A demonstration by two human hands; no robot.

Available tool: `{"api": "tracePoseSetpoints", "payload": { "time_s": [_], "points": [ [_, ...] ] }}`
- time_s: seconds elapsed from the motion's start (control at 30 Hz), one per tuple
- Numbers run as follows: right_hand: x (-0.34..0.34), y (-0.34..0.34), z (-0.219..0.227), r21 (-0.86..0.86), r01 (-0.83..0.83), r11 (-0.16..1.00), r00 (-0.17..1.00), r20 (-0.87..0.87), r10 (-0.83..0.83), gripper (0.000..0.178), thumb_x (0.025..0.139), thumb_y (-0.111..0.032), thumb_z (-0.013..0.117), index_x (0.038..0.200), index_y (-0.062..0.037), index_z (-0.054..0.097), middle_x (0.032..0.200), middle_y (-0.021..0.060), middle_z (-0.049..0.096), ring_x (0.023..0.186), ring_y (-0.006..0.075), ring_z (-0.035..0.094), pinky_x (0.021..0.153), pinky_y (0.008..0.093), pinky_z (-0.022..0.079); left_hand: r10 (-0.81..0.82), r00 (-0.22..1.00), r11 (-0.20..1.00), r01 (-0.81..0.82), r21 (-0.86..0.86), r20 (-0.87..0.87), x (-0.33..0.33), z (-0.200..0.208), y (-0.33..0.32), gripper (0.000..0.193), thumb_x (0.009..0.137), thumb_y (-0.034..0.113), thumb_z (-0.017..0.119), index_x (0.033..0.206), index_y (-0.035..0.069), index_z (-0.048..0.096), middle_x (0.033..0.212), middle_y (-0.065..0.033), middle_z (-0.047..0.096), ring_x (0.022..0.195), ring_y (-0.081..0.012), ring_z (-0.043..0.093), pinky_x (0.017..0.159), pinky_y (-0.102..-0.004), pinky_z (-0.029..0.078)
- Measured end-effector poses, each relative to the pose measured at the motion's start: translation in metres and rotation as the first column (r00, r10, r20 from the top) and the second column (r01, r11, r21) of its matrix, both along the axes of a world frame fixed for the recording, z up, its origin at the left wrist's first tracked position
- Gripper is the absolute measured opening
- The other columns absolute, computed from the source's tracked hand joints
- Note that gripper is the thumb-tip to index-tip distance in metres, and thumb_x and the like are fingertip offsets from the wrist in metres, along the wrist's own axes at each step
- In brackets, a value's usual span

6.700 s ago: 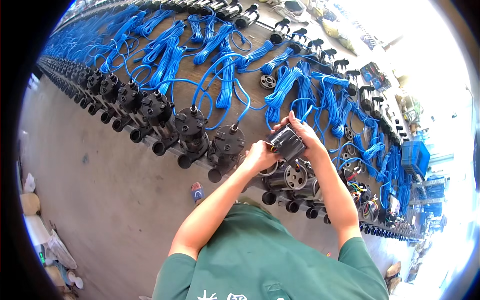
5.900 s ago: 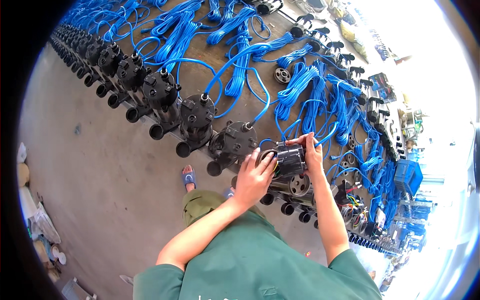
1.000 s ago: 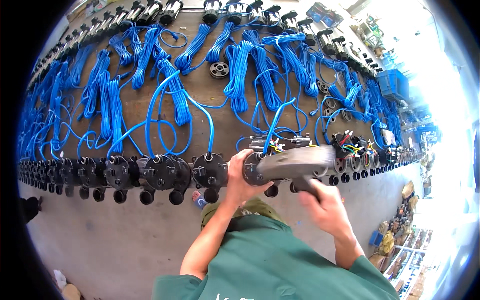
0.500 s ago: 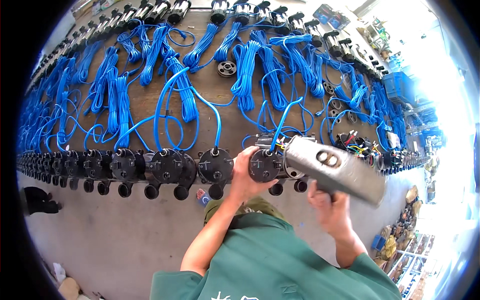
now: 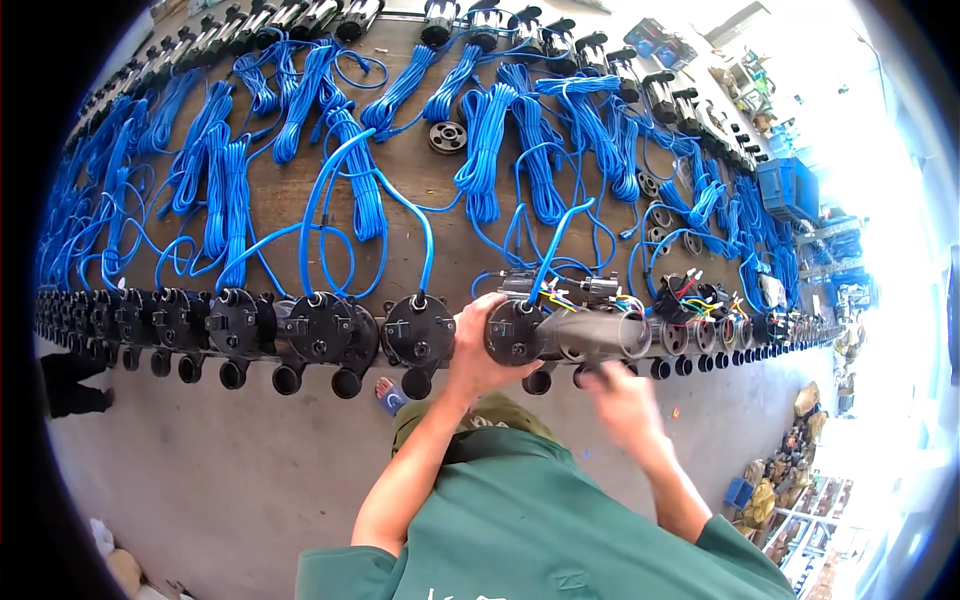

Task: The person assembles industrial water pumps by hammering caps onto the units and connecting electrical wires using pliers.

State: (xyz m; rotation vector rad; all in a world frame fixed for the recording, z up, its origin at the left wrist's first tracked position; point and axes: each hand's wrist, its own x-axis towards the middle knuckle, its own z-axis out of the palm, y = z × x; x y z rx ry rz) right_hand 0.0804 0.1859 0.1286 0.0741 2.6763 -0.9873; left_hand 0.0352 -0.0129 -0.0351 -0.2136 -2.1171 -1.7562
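Observation:
My left hand point(image 5: 476, 352) is wrapped round the left side of a black round end cap point(image 5: 513, 338), its thumb stretched along the lower edge. A blue cable point(image 5: 556, 243) rises from the top of this cap. In my right hand point(image 5: 626, 402) is the handle of a mallet with a thick grey head point(image 5: 598, 332), smeared by motion. The head lies close beside the cap's right side; whether they touch I cannot tell. A cylindrical body partly shows behind the cap, with coloured wires point(image 5: 570, 297) nearby.
A row of capped black units point(image 5: 418, 333) lines the table's near edge. Bundles of blue cable point(image 5: 487, 150) cover the brown tabletop point(image 5: 420, 165). Metal cylinders point(image 5: 440, 22) stand along the far edge. A wheel-like metal disc point(image 5: 447, 137) and a blue crate point(image 5: 788, 190) lie beyond.
The mallet has swung down and left from above the row to beside the cap, with my right hand moving left. My left hand keeps its hold on the cap.

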Motion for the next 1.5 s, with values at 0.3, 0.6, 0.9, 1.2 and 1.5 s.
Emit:
{"api": "tracePoseSetpoints", "payload": {
  "time_s": [0.3,0.6,0.9,1.2,1.5],
  "points": [
    [-0.009,-0.028,0.061,-0.298,-0.332,0.895,0.933,-0.244,0.265,0.035,0.105,-0.032,0.061,0.116,0.0009,0.067,0.095,0.0167,0.070,0.088,0.0323,0.065,0.081,0.0439,0.052,-0.002,0.996,0.999,-0.003,0.053,0.091,0.007,-0.010,-0.006,0.100,0.048,0.029,0.100,0.136,0.010,0.057,0.130,-0.0110,0.065,0.121,-0.0346,0.063,0.105,-0.0465,0.045],
    [-0.030,-0.006,0.033,-0.169,-0.165,0.972,0.946,0.253,0.204,0.037,0.106,-0.036,0.061,0.101,0.0003,0.066,0.073,0.0051,0.058,0.067,0.0146,0.050,0.063,0.0347,0.043,0.120,0.992,0.993,-0.120,0.001,0.028,0.013,-0.019,0.014,0.103,0.054,0.025,0.102,0.141,0.004,0.051,0.134,-0.0145,0.064,0.122,-0.0328,0.064,0.106,-0.0443,0.050],
    [0.032,0.070,-0.027,-0.361,-0.013,0.933,1.000,-0.020,0.006,0.027,0.095,-0.021,0.076,0.110,0.0007,0.071,0.082,0.0075,0.069,0.072,0.0156,0.060,0.069,0.0333,0.050,0.165,0.962,0.982,-0.138,-0.131,0.218,0.074,0.000,0.021,0.097,0.077,0.016,0.089,0.153,-0.006,0.033,0.152,-0.0248,0.043,0.139,-0.0371,0.049,0.117,-0.0454,0.040],
    [0.047,0.070,-0.069,-0.425,0.303,0.853,0.882,0.463,-0.083,0.033,0.106,-0.026,0.066,0.085,-0.0008,0.058,0.067,-0.0039,0.045,0.064,0.0080,0.038,0.055,0.0300,0.035,-0.291,0.439,0.899,-0.179,0.400,0.850,0.071,-0.118,0.035,0.016,0.085,0.011,0.084,0.089,0.005,0.070,0.074,0.0000,0.065,0.063,-0.0106,0.064,0.052,-0.0245,0.049],
    [0.042,0.063,-0.098,-0.467,0.388,0.795,0.868,0.475,-0.145,0.037,0.111,-0.035,0.054,0.091,-0.0030,0.056,0.069,-0.0012,0.053,0.059,0.0087,0.048,0.051,0.0267,0.039,-0.053,0.800,0.992,-0.027,0.124,0.598,0.100,-0.206,0.039,0.028,0.081,-0.001,0.078,0.107,0.006,0.069,0.084,-0.0003,0.066,0.068,-0.0101,0.061,0.057,-0.0274,0.048]
  ]
}}
